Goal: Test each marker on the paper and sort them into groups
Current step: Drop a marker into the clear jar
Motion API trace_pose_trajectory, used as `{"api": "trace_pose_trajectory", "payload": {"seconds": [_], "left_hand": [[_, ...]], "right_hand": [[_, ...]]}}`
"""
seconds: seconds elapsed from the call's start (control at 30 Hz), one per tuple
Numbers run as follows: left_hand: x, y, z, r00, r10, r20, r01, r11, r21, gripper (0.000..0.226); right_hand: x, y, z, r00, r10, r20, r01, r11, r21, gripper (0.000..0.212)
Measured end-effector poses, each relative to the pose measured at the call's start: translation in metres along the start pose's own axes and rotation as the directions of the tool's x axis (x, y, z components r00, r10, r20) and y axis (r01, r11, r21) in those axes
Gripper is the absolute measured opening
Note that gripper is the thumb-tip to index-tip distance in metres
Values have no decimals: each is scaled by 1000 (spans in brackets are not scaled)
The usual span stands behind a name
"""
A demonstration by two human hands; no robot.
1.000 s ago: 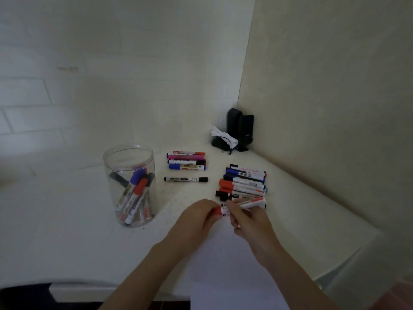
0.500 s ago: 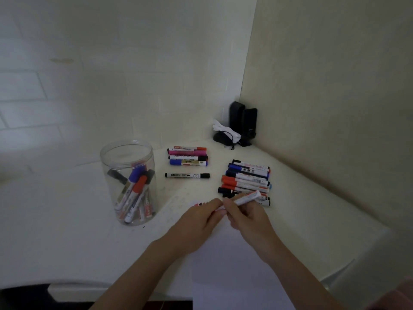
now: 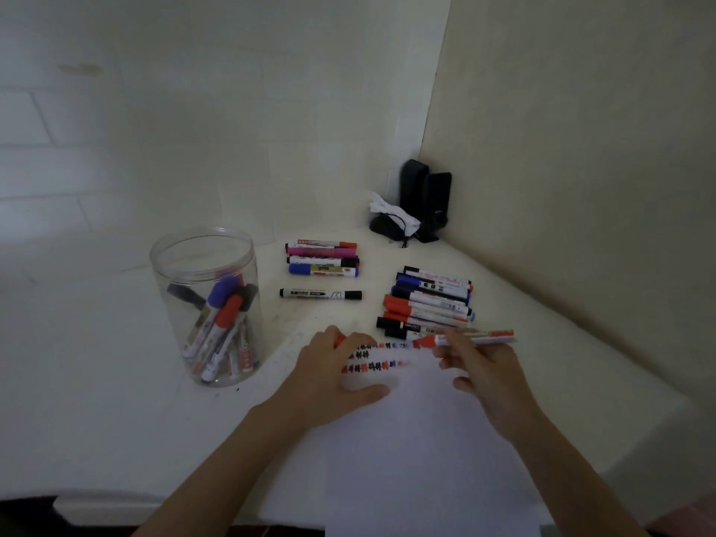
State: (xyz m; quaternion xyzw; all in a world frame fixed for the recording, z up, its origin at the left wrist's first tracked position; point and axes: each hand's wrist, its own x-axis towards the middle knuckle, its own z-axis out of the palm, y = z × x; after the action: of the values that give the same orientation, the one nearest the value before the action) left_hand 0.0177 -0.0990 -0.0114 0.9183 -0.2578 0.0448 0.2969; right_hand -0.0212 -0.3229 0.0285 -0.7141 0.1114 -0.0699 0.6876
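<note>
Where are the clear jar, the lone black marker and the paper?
clear jar (image 3: 205, 304), head view, front wall.
lone black marker (image 3: 320, 294), head view, middle of barrel.
paper (image 3: 407, 439), head view, bare middle area.

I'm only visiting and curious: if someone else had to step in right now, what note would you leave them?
Right hand grips an uncapped red marker, tip at the top of the paper. Left hand rests on the paper and holds what looks like the red cap.
Two rows of test marks are already on the paper.
Sorted so far: a big pile of markers on the right, a small group of four behind, and one black marker lying alone.
Left: test this red marker, cap it, place it, then work through the markers in the clear jar.
</note>
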Motion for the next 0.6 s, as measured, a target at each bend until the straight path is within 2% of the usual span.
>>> {"api": "trace_pose_trajectory", "payload": {"seconds": [0.1,0.2,0.33,0.47,0.6], "left_hand": [[15,0,11,1000,25,3,-26,992,121,60],[26,-1,19,998,42,-47,-34,986,164,65],[27,-8,27,996,60,-71,-48,986,161,62],[29,-10,28,995,55,-83,-41,985,168,61],[29,-11,30,995,47,-89,-31,984,176,61]], "right_hand": [[15,11,5,998,-46,-41,38,983,-180,14],[25,21,16,988,-149,-48,129,948,-291,18],[28,35,19,969,-231,-92,191,927,-323,15],[31,39,15,971,-193,-141,137,933,-332,16],[32,42,16,978,-184,-97,144,936,-321,8]]}}
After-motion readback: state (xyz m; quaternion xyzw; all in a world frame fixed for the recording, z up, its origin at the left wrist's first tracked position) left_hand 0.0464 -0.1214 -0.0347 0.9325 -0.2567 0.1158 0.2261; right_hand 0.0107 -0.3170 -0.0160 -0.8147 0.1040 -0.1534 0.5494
